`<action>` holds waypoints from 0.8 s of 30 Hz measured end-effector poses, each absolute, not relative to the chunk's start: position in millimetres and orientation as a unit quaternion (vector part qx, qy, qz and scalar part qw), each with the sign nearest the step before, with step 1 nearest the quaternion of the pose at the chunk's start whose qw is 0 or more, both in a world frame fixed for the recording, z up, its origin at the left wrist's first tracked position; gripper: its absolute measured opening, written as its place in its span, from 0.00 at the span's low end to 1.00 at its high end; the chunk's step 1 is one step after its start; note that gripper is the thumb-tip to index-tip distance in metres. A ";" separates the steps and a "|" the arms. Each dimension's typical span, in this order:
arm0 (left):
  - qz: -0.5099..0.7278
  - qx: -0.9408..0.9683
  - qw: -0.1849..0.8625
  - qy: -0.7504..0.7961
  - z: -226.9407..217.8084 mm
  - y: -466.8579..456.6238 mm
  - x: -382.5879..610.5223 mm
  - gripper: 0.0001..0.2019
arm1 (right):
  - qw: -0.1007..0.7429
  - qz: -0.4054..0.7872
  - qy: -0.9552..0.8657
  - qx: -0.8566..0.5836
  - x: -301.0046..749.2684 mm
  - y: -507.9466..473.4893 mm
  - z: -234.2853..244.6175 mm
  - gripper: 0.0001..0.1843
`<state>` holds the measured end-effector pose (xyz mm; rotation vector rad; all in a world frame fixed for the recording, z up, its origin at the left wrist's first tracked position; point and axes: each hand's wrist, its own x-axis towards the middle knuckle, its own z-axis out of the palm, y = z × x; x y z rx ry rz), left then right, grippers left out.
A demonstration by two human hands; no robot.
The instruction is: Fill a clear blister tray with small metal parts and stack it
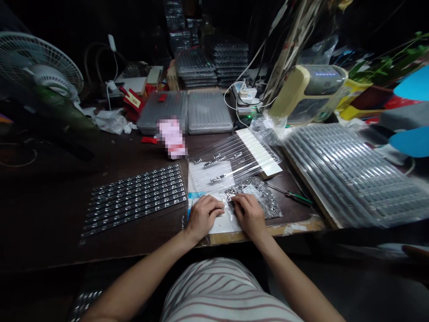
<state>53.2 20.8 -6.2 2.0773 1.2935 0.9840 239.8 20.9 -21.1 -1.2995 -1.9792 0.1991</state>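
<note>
My left hand [203,217] lies curled on a white sheet [217,226] edged with blue tape, at the table's front edge. My right hand [248,214] sits just beside it, its fingers over the edge of a clear bag of small metal parts [261,197]. Whether either hand grips something small is hidden by the fingers. Above them lies a clear ribbed plastic strip pack [231,163] holding a few metal parts. A grid of metal parts [134,199] covers the dark table to the left. A green-handled screwdriver [296,197] lies right of the bag.
A high pile of clear packed strips [348,174] fills the right side. Closed grey plastic cases [209,112] and stacked trays [194,67] stand behind, beside a blurred pink patch [172,138]. A fan [40,67] stands far left; a power strip with cables [246,96] sits at the back.
</note>
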 end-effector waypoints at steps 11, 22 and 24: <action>0.308 0.677 -0.031 0.667 -6.9 -9.3 -61.0 0.03 | 0.355 0.092 -0.794 -0.486 212.4 14.2 -13.6 0.06; 0.270 0.667 -0.080 0.690 -10.4 -36.5 -92.0 0.06 | 0.320 0.073 -0.814 -0.479 194.6 18.9 -14.6 0.10; 0.264 0.665 -0.087 0.693 -6.0 -39.3 -94.5 0.06 | 0.305 0.059 -0.820 -0.481 196.8 17.4 -12.2 0.09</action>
